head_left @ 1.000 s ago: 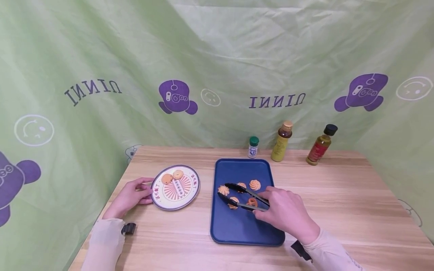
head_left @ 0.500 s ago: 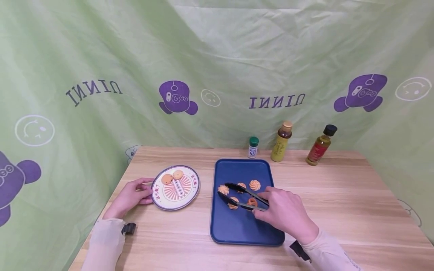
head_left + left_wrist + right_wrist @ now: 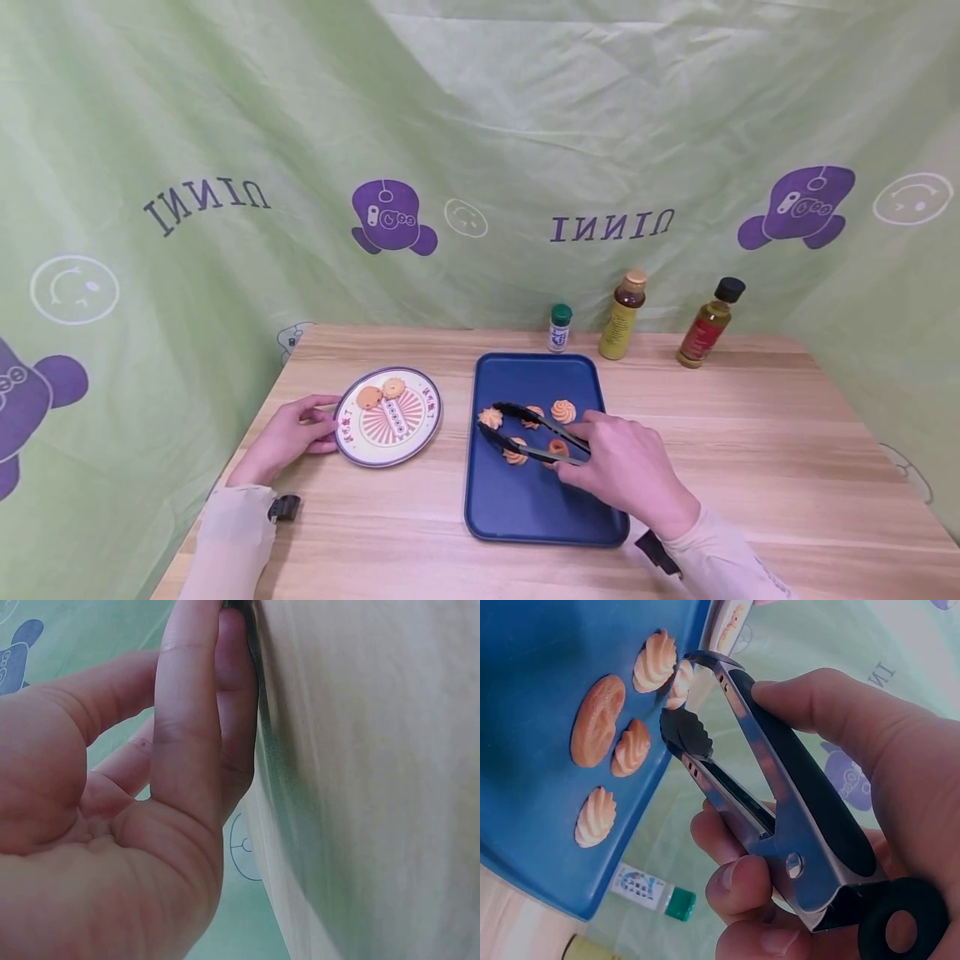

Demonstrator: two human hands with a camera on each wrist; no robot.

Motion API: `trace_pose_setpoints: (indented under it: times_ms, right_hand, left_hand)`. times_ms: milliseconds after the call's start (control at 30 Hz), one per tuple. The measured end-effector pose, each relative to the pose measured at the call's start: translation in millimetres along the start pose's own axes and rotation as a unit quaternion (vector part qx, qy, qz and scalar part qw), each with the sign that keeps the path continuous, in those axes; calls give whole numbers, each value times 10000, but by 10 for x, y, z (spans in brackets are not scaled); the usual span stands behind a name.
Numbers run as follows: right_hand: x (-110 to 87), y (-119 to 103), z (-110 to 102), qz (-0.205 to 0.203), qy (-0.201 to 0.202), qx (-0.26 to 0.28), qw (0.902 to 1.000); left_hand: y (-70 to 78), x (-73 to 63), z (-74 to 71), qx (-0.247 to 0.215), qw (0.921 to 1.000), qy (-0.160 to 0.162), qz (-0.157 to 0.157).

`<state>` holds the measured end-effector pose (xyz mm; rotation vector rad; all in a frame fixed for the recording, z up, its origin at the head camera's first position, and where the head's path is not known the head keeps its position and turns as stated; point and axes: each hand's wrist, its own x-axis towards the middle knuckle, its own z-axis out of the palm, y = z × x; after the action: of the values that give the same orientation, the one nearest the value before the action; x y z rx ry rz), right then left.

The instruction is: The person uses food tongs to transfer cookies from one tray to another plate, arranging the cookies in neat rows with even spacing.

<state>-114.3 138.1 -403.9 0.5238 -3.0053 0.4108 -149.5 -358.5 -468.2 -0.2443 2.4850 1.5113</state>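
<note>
In the head view my right hand (image 3: 626, 471) grips black-and-silver tongs (image 3: 534, 451) over the blue tray (image 3: 540, 521). The tongs' tips stand apart on either side of a swirl cookie (image 3: 491, 418) near the tray's left edge; whether they touch it I cannot tell. Other swirl cookies (image 3: 596, 817) and a pretzel-shaped cookie (image 3: 598, 720) lie on the tray. My left hand (image 3: 292, 437) touches the left rim of a round patterned plate (image 3: 375, 454), fingers loosely bent. Two cookies (image 3: 381, 392) lie on the plate. The left wrist view shows mostly the left hand (image 3: 150, 802).
Behind the tray, along the back of the wooden table (image 3: 720, 467), stand a green-capped shaker (image 3: 559, 329), a yellow-labelled bottle (image 3: 621, 321) and a red-labelled bottle with a black cap (image 3: 705, 329). A green printed curtain (image 3: 480, 100) hangs behind and at the sides.
The tongs and right hand have shifted slightly left, and the cookie at their tips lies a little further left than before. The left hand and plate look the same.
</note>
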Motion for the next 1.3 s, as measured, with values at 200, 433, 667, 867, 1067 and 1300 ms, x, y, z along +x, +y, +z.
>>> trace_pose_setpoints:
  times_ms: [200,433,667,867,1067,1300]
  right_hand:
    - [33,-9,-16,-106,243,-23,9996]
    - [84,-47,-58,-45,214,140,9997]
    - [195,-152,-96,-100,256,224,9994]
    - [332,-310,-38,-344,350,344,9982]
    - [477,-519,111,-462,229,413,9978]
    - [606,-830,306,-910,396,452,9940]
  left_hand:
    - [-23,-5,-10,-28,10000,9,-8]
    - [-34,-3,-11,-23,10000,-4,-26]
    - [-23,-9,2,-18,10000,12,-74]
    - [-22,-12,6,24,10000,18,-76]
    - [-14,-7,12,72,9999,25,-70]
    - [2,-3,-11,77,10000,21,-29]
